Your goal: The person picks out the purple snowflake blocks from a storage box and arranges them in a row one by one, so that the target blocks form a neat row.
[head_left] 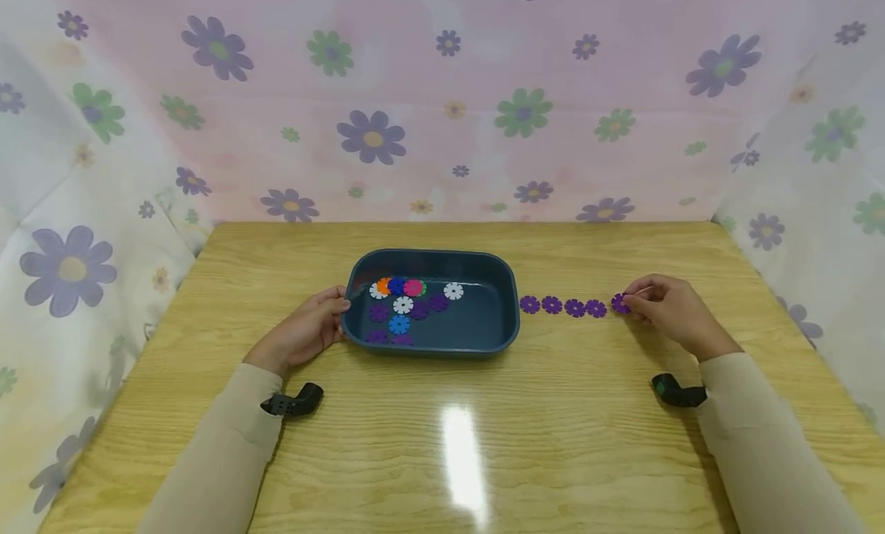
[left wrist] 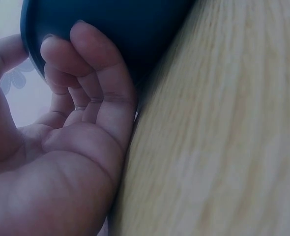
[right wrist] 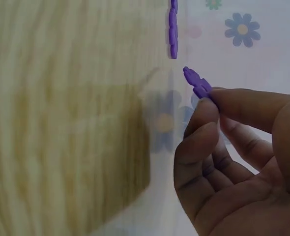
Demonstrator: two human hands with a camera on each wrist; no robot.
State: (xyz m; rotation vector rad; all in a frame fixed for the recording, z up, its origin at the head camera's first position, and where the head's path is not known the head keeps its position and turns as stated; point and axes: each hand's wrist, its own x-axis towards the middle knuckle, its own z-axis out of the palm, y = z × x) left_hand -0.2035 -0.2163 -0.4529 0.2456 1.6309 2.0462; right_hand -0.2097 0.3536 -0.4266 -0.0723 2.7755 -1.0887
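Observation:
My left hand holds the left end of a dark blue rectangular tub; its thumb lies on the rim and, in the left wrist view, the curled fingers press the outer wall. Several toothed plastic discs lie inside, among them a light blue disc, a pink disc and a white disc. Between thumb and fingertips my right hand pinches a purple snowflake disc, tilted at the table. It is at the right end of a row of purple discs, a small gap apart.
The wood-grain table carries the tub and the row, which runs from the tub's right side. Flowered cloth stands behind the table and along both sides. A black wrist camera is on the left wrist, another on the right.

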